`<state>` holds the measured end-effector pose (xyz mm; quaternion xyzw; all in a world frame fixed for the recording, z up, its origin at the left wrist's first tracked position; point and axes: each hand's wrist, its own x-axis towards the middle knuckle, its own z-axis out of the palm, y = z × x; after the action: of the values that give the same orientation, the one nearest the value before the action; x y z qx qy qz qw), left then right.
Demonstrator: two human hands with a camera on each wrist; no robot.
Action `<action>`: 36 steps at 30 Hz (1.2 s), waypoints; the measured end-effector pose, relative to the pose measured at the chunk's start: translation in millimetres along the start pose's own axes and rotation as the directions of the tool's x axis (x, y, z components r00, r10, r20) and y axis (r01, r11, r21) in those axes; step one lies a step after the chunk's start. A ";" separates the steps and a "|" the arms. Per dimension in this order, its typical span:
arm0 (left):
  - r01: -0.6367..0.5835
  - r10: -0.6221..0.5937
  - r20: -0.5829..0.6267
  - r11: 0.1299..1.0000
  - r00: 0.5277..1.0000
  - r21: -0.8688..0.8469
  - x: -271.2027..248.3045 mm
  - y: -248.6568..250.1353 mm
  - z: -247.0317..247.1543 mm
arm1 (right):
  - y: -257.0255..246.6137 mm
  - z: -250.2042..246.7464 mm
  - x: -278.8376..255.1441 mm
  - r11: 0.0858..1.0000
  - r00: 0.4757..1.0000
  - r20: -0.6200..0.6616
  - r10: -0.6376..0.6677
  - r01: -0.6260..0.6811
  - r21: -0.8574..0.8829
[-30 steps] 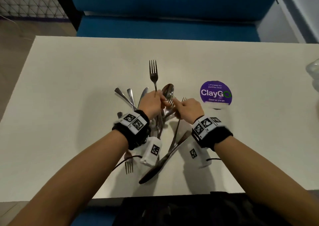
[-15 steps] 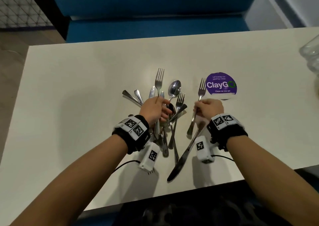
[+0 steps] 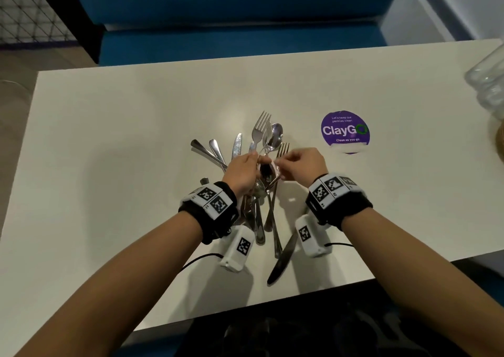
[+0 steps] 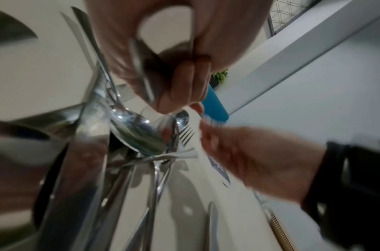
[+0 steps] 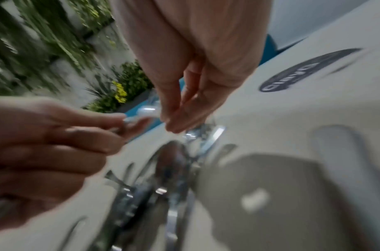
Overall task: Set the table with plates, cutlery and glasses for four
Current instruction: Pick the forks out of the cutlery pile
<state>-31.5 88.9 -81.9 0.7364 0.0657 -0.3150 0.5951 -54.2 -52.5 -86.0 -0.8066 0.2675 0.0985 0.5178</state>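
Over the cutlery pile (image 3: 261, 193), your left hand (image 3: 241, 172) now grips 2 forks (image 3: 259, 131); your right hand (image 3: 300, 163), just emptied, pinches nothing. Sorting continues.

Under your left hand (image 3: 242, 172) the cutlery pile (image 3: 261, 206) is polished metal, mirror-bright and smooth, throwing reflections. The forks (image 3: 259, 130) your fingers pinch share that glossy steel look. The table (image 3: 122, 138) beneath looks matt, smooth, off-white. Beyond your right hand (image 3: 300, 165) a glossy purple sticker (image 3: 345, 131) lies flat. Far right, clear glossy glasses (image 3: 488, 83). Your wristbands (image 3: 338, 199) look like matt black cloth.
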 end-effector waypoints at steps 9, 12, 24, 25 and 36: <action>-0.043 0.044 0.048 0.999 0.998 -0.028 -0.4 -2.5 -7.4 | 21.9 17.5 1.2 0.931 0.993 -0.038 0.116 -0.122 -0.344; -0.070 0.069 0.044 0.997 0.997 0.026 0.4 -0.6 -7.3 | 23.2 21.2 8.1 0.927 0.982 -0.072 0.176 -0.190 -0.322; -0.025 0.028 0.052 0.998 0.998 -0.064 3.4 -4.5 -16.1 | 20.3 -23.4 21.3 0.987 0.948 -0.276 0.161 -0.158 0.036; -0.017 0.021 0.051 0.997 0.998 -0.079 3.6 -3.9 -15.8 | 11.6 -26.4 19.8 0.989 0.944 -0.305 0.122 -0.089 0.120; -0.116 0.118 -0.093 0.993 0.989 0.026 0.5 5.7 -5.8 | -45.2 22.9 -7.9 0.889 0.994 0.103 0.047 -0.089 0.449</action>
<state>-26.2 92.5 -76.8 0.7591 0.0472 -0.2448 0.6013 -34.0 -15.1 -57.3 -0.6486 0.2878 0.0876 0.6991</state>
